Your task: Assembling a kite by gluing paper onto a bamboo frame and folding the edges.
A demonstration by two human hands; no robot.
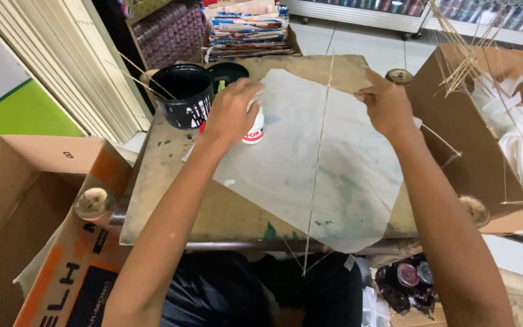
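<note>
From my feed the scene is evenly and brightly lit, with soft, diffuse light and no hard-edged shadows. The pale paper sheet (310, 151) on the surface (171, 181) reflects light mildly, without harsh glare. The white paper in the cardboard box (455, 121) on the right is nearly blown out. Under the near edge of the surface I see deep shadow where detail is lost. The left hand (231, 112) and right hand (385, 106) look slightly soft. Straight lines bow a little toward the frame edges, and the far shelves are blurry.
</note>
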